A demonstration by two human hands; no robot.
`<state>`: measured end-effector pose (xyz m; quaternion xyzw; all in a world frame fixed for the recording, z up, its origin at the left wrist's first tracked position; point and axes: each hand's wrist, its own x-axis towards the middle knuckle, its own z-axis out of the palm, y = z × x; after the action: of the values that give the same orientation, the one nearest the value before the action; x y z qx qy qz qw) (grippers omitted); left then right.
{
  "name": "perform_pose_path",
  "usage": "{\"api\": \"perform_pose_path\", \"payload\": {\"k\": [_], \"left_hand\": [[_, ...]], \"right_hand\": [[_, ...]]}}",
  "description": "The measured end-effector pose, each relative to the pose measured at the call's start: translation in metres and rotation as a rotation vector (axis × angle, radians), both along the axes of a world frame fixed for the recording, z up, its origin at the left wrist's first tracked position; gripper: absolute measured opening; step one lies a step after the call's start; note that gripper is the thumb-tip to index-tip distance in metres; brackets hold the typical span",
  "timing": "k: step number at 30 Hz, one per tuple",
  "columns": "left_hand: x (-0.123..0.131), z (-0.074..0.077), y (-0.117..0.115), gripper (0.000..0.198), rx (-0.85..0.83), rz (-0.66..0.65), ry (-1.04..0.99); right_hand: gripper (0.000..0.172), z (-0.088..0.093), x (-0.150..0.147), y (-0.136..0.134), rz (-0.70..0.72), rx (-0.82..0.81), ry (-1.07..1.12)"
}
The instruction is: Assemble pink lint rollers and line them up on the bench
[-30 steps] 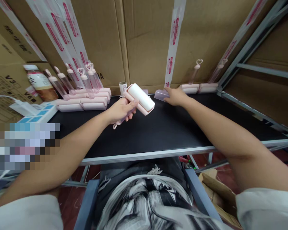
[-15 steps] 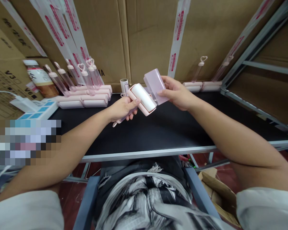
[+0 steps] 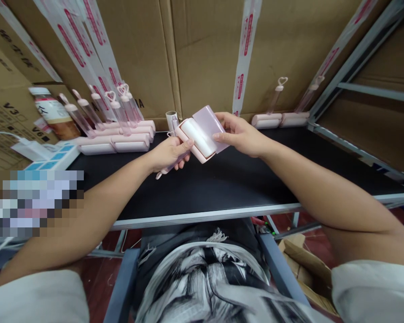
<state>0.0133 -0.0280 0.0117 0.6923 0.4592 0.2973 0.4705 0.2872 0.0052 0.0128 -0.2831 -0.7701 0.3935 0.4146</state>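
My left hand (image 3: 173, 154) is closed around a pink lint roller (image 3: 199, 140), its clear handle pointing down to the left under my fingers. A white roll fills the roller's head, tilted over the table. My right hand (image 3: 237, 134) pinches a translucent lilac cover (image 3: 208, 121) between thumb and fingers. The cover's near edge lies against the roll and overlaps its upper right side. Behind my left hand a white tube (image 3: 171, 120) stands upright, and something clear beside it is partly hidden.
Several pink lint rollers (image 3: 128, 142) stand at the back left, handles up; two more rollers (image 3: 266, 120) are at the back right. A drink bottle (image 3: 54, 112) and a power strip (image 3: 54, 157) sit left. Cardboard (image 3: 205, 54) backs the black table (image 3: 222, 188).
My right hand has brought the lilac cover left and down, from apart beside the roller to touching and overlapping the white roll. My left hand keeps its hold on the roller.
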Motion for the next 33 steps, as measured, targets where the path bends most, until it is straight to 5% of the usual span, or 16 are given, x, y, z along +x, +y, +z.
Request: {"api": "perform_pose_path", "payload": {"k": [8,25,33], "left_hand": [[0.004,0.003,-0.005,0.057,-0.016,-0.008,0.044],[0.0,0.0,-0.005,0.078,0.004,-0.105,0.114],[0.004,0.005,-0.009,0.049,-0.045,-0.063,0.101]], "right_hand": [[0.08,-0.001,-0.001,-0.002,0.014,0.002,-0.027],[0.091,-0.016,-0.011,-0.008,0.095,0.133,-0.168],[0.062,-0.003,-0.004,0.002,-0.299,0.247,0.151]]}}
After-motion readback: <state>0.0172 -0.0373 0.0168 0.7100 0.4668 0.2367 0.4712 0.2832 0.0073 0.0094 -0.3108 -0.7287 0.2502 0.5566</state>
